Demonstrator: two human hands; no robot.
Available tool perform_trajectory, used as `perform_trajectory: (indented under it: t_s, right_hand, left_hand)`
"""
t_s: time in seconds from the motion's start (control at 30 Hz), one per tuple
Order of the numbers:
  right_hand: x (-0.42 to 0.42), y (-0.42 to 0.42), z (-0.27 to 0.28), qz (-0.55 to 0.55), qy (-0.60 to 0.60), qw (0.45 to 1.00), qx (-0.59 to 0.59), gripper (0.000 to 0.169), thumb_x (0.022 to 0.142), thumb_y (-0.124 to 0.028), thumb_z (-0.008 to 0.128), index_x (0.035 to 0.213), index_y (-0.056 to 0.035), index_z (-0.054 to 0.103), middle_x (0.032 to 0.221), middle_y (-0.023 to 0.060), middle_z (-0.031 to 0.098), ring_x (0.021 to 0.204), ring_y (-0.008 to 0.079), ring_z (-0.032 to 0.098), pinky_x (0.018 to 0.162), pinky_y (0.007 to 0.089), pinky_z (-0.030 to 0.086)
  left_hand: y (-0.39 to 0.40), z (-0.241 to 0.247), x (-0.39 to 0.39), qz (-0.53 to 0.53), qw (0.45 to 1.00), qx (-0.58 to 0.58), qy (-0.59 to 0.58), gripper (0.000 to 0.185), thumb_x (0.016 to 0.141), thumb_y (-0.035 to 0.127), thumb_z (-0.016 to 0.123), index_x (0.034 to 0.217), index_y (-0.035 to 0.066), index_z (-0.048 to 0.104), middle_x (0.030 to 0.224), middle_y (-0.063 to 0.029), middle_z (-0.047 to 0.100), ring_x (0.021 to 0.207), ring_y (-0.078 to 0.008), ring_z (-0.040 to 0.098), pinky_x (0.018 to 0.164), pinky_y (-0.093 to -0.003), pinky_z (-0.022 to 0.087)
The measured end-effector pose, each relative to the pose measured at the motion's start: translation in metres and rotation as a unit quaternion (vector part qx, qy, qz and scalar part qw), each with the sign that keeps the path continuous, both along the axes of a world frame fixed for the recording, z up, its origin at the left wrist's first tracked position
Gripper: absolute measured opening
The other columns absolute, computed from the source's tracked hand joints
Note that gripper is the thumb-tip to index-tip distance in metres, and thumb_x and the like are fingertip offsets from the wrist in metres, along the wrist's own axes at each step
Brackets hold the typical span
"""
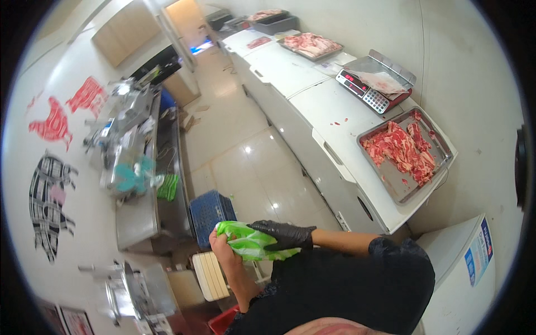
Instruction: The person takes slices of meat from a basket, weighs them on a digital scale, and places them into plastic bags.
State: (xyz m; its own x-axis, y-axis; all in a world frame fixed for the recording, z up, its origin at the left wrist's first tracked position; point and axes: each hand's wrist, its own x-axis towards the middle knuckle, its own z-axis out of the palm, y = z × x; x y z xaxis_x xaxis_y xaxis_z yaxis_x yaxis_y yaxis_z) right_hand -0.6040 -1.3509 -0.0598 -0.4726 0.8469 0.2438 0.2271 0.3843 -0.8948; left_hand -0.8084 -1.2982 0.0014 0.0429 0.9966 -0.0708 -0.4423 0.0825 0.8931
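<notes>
A green and white plastic bag [251,243] is held in front of my body, over the floor. My left hand [226,248], bare, pinches the bag at its left end. In a black glove, my right hand [284,235] grips the bag from the right, its fingers along the upper side and the thumb below. Whether anything is inside the bag cannot be seen. To the right, a metal tray [393,184] of sliced raw meat [400,146] rests on a white chest freezer [310,106], apart from both hands.
Behind the tray stands a digital scale [368,90] with sheets on its pan. Farther back lies another meat tray [312,45]. Metal slicing machines [130,159] line the steel table [136,222] on the left. A blue plastic crate [209,213] sits on the floor beyond my hands.
</notes>
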Motion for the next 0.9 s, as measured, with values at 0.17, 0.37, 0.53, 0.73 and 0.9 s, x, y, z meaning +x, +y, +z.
perform_trajectory:
  t_s: [0.17, 0.37, 0.53, 0.73, 0.9]
  right_hand:
    - [0.077, 0.151, 0.036, -0.105, 0.045, 0.993, 0.015, 0.085, 0.081, -0.022, 0.083, 0.153, -0.0068, 0.039, 0.149, 0.0185, 0.046, 0.141, 0.0338, 0.043, 0.116, 0.0418, 0.037]
    - [0.162, 0.305, 0.064, -0.336, 0.083, 0.924, 0.161, 0.07, 0.085, -0.021, 0.08, 0.147, -0.0106, 0.05, 0.142, 0.0191, 0.054, 0.136, 0.0367, 0.048, 0.115, 0.0479, 0.038]
    - [0.256, 0.461, 0.07, -0.465, 0.112, 0.84, 0.256, 0.033, 0.089, 0.0, 0.065, 0.122, -0.0066, 0.065, 0.124, 0.0149, 0.064, 0.119, 0.0341, 0.06, 0.104, 0.0449, 0.046]
    - [0.377, 0.601, 0.123, -0.557, 0.209, 0.755, 0.275, 0.027, 0.091, 0.009, 0.054, 0.113, -0.0019, 0.065, 0.11, 0.0153, 0.067, 0.106, 0.0297, 0.064, 0.095, 0.038, 0.049]
    - [0.461, 0.656, 0.136, -0.669, 0.148, 0.685, 0.248, 0.021, 0.095, 0.007, 0.053, 0.11, 0.0004, 0.066, 0.105, 0.0131, 0.069, 0.099, 0.0252, 0.065, 0.093, 0.0364, 0.05]
  left_hand:
    - [0.159, 0.077, 0.095, -0.071, 0.997, 0.016, -0.014, 0.023, 0.078, -0.003, 0.05, 0.096, -0.003, 0.064, 0.084, -0.0083, 0.066, 0.069, -0.0153, 0.062, 0.064, -0.028, 0.051]
    - [0.355, 0.118, 0.192, -0.153, 0.976, 0.152, 0.016, 0.027, 0.081, -0.005, 0.051, 0.103, -0.007, 0.065, 0.097, -0.0127, 0.068, 0.077, -0.0179, 0.066, 0.067, -0.0265, 0.052]
    - [0.521, 0.143, 0.311, -0.213, 0.948, 0.237, 0.018, 0.031, 0.082, -0.004, 0.05, 0.11, -0.006, 0.064, 0.097, -0.0129, 0.068, 0.082, -0.0196, 0.068, 0.072, -0.0308, 0.055]
    - [0.701, 0.197, 0.46, -0.424, 0.872, 0.195, -0.15, 0.027, 0.083, -0.004, 0.05, 0.107, -0.005, 0.063, 0.096, -0.0121, 0.069, 0.075, -0.018, 0.065, 0.068, -0.0308, 0.054]
    - [0.778, 0.21, 0.576, -0.456, 0.867, 0.155, -0.132, 0.03, 0.083, -0.007, 0.05, 0.11, -0.004, 0.061, 0.095, -0.0117, 0.068, 0.078, -0.017, 0.065, 0.069, -0.0285, 0.054]
